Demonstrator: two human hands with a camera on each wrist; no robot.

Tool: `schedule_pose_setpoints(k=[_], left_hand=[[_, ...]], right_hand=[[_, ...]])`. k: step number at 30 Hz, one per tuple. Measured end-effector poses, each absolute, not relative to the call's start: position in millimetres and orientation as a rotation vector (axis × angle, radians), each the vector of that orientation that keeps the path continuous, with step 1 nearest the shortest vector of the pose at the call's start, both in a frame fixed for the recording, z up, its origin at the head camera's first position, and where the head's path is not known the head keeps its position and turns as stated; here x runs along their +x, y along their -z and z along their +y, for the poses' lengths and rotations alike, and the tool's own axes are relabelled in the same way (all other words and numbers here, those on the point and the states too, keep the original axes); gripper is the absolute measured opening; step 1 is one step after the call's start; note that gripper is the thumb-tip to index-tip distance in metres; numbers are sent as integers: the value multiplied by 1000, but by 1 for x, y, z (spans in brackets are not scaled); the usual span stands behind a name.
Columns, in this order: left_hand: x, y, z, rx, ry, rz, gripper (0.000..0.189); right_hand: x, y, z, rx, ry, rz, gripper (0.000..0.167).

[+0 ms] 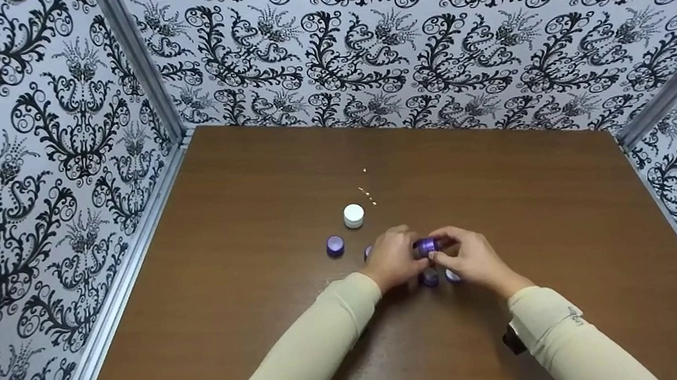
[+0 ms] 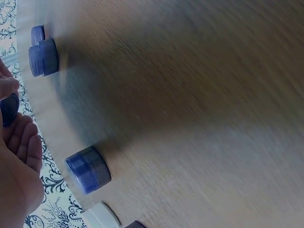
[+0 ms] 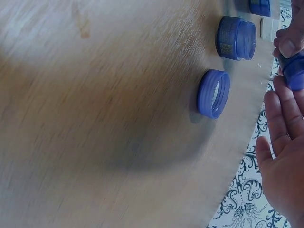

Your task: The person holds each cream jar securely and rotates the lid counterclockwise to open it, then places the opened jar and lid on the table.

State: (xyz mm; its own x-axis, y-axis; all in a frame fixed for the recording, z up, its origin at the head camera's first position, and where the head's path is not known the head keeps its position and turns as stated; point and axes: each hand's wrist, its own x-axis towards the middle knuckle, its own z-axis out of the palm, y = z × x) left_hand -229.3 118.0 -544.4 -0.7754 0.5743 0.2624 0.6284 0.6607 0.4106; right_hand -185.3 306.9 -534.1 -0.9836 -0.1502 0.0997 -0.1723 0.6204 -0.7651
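A small purple jar (image 1: 427, 246) is held between both hands, raised over the table. My left hand (image 1: 395, 255) grips its left end. My right hand (image 1: 472, 257) pinches the other end between thumb and fingers; in the right wrist view its other fingers (image 3: 277, 116) reach out below the jar. Just under the hands, an uncovered purple jar (image 3: 236, 39) with a bare neck stands on the table. Beside it lies a purple screw lid (image 3: 213, 94), its pale inside showing. Another purple jar (image 2: 88, 169) stands near the left hand, mostly hidden behind it in the head view.
Farther left stand one more purple jar (image 1: 335, 246) and a white jar (image 1: 353, 216). Several tiny pale bits (image 1: 367, 194) lie beyond the white jar. The brown wooden table (image 1: 232, 185) is enclosed by patterned walls (image 1: 358, 48) at the back and sides.
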Motion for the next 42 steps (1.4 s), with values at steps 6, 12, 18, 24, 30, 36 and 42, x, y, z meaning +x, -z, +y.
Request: schedule_pose_setpoints(k=[6,12,18,24,30,36,42], left_hand=[[-230,544,118,-1000,753,-2768,34],[-231,543,118,-1004,759,-2781,35],[-232,544,118,-1013,721,-2782,38],[-232,546,118,-1001,734,-2789,39],[-232,545,118,-1015,735,-2789,40],[-231,544,118,-1026,734,-2774,39],[-232,545,118,-1011,741,-2785,38]], right_hand=[[-186,535,307,303,-1318,-2795,32],[-188,534,308,327,-1299,-2809,33],[-189,533,306,329,-1269,-2816,32],[-188,532,306,324,-1276,-2811,32],[-188,533,306,328,-1297,-2808,34],[-188,533,307,297,-1262,-2826,34],[-187,533,306,281,-1270,-2830,31]])
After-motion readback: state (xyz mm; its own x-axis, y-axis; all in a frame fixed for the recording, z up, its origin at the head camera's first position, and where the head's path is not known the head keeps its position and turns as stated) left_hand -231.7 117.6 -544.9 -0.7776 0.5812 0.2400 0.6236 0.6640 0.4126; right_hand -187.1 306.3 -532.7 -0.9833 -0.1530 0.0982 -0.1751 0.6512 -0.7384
